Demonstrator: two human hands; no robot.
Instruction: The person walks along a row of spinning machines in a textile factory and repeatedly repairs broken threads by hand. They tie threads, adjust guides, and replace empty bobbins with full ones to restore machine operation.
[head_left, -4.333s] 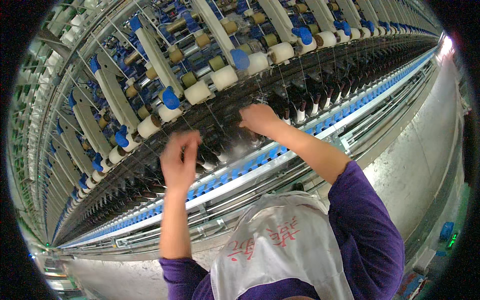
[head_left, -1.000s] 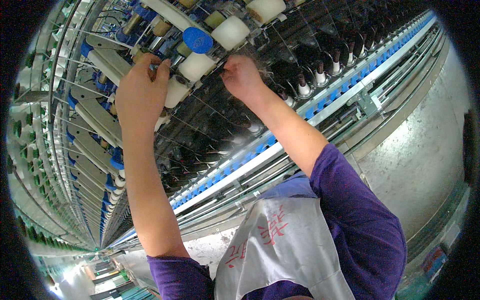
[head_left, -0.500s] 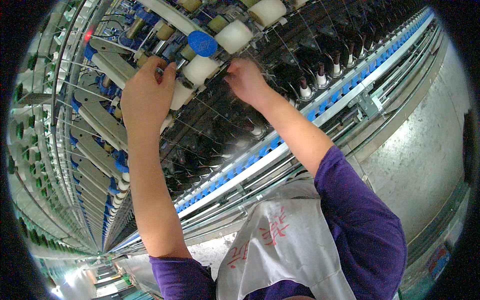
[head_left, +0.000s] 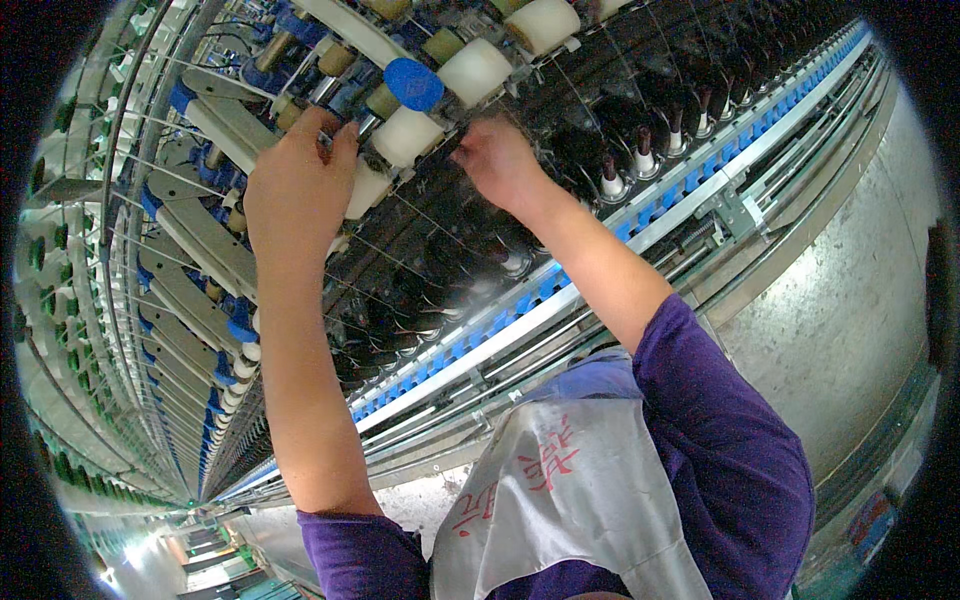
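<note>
A long spinning machine point(head_left: 420, 215) runs diagonally from lower left to upper right, bending with the lens, and a smooth grey floor point(head_left: 830, 290) lies to its right. In front of it stands a person in a pale apron point(head_left: 600, 480) with red markings and purple sleeves point(head_left: 725, 420), both bare forearms raised toward the frame. A pale rail point(head_left: 650, 235) follows the machine's lower side, edged by a row of blue pieces point(head_left: 548, 283). A grey arm point(head_left: 225, 125) slants down toward the left hand point(head_left: 300, 190), whose thumb and bent fingers curve toward each other among the rollers; whether that grip grasps anything cannot be told. The right hand point(head_left: 500, 165) is set lower, its fingers curled together over the dark band; its fingertips are blurred, so whether its grip pinches something cannot be told either. Between the two hands sits a white roller point(head_left: 407, 138), with a partly covered roller point(head_left: 367, 190) just beside the left thumb. A round blue cap point(head_left: 414, 84) lies just above the white roller. Dark-topped bobbins point(head_left: 613, 180) stand in a row beyond the right wrist, and thin threads point(head_left: 430, 225) cross the dark band.
</note>
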